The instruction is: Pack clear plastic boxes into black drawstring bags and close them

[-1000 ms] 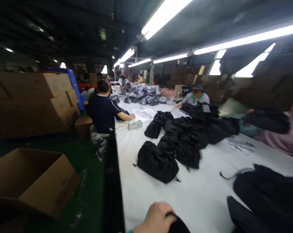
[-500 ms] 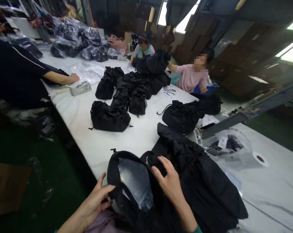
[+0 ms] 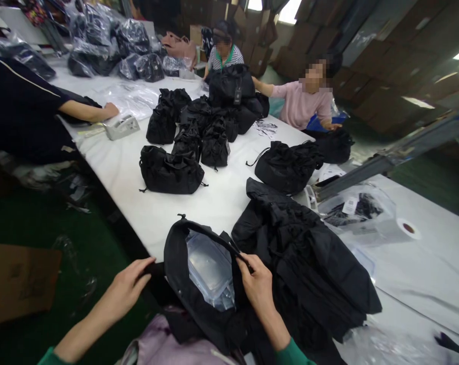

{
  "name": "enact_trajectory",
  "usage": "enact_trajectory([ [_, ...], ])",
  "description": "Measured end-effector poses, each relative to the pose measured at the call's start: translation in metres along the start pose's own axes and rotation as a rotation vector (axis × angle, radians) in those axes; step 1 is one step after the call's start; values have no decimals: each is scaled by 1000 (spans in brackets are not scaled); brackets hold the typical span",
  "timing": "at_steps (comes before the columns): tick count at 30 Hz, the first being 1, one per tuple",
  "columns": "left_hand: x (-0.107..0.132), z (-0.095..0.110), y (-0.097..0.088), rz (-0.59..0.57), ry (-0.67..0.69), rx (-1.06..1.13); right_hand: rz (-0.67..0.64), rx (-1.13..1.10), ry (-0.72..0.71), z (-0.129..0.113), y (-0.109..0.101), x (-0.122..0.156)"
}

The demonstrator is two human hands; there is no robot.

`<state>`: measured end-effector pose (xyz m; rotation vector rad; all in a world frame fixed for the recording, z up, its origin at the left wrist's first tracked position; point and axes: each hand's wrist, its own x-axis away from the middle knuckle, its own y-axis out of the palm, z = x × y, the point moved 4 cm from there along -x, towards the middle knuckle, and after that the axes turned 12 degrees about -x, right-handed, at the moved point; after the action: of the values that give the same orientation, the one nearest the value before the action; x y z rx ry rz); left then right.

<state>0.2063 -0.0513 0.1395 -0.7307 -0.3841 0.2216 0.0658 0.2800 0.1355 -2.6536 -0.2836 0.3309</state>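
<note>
Ahead, white tabletop (image 3: 218, 207) separates the open bag (image 3: 175, 253) from bunched bags (image 3: 170, 171).

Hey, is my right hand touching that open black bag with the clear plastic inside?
Touching. The head view shows it plainly: the right hand grips the open black bag at its rim, fingertips curled over the edge.

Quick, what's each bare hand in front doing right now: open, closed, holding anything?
Left hand: closed, pinching loose black fabric beside the open black fabric bag.
Right hand: closed, holding that bag's rim.
</note>
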Motion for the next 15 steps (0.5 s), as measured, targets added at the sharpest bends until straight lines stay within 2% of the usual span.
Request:
enact_trajectory([
  [2,12,16,-9,146,90,-174,16,24,-31,-2,2,3],
  [3,20,27,-11,208,79,-187,23,41,-50,-3,4,5],
  [4,28,37,-10,211,37,-150,27,53,-69,-4,6,6],
  [5,34,46,-3,143,-31,-75,29,59,-85,-5,8,8],
  [8,47,61,40,-308,-277,149,28,28,-102,-7,15,12],
  [9,48,62,55,-422,-332,172,25,10,-95,-8,17,13],
  [10,48,61,68,-484,-365,168,18,-9,-83,-9,19,15],
  [12,40,59,83,-486,-352,116,-21,-55,-38,-11,21,18],
  [15,26,61,88,-407,-261,62,-83,-135,67,-17,26,24],
])
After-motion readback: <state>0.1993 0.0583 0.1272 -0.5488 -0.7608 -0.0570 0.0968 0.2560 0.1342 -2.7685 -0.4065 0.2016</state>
